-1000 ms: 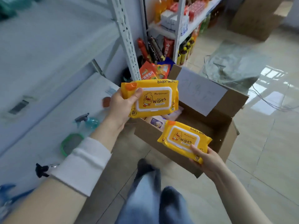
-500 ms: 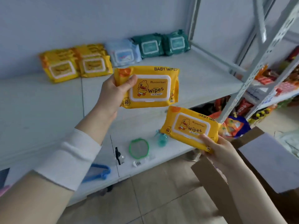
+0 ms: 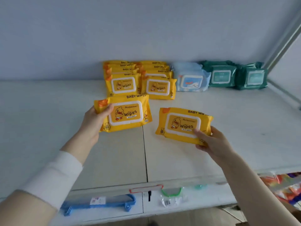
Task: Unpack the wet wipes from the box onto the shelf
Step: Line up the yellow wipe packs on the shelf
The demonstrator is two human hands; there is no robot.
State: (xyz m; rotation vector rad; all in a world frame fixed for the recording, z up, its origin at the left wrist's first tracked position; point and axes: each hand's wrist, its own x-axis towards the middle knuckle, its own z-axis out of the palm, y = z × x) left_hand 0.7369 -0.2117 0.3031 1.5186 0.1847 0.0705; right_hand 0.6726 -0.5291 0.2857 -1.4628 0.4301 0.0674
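Observation:
My left hand (image 3: 93,123) grips a yellow baby wipes pack (image 3: 128,114) by its left end, held above the white shelf (image 3: 236,128) just in front of the stacked yellow packs. My right hand (image 3: 213,141) pinches a second yellow wipes pack (image 3: 180,123) at its lower right corner, over the shelf's middle. Two rows of yellow wipes packs (image 3: 140,79) stand against the back wall. The box is almost out of view; only a cardboard corner (image 3: 241,223) shows at the bottom right.
A light blue wipes pack (image 3: 190,79) and two green packs (image 3: 236,75) stand right of the yellow rows. A lower shelf holds blue hangers (image 3: 101,203), a green-rimmed item (image 3: 171,191) and a small packet. A metal upright (image 3: 283,41) rises at the right.
Both hands carried their packs from above the box up over the upper shelf, close to the yellow rows. The view swung from the floor and box to the shelf.

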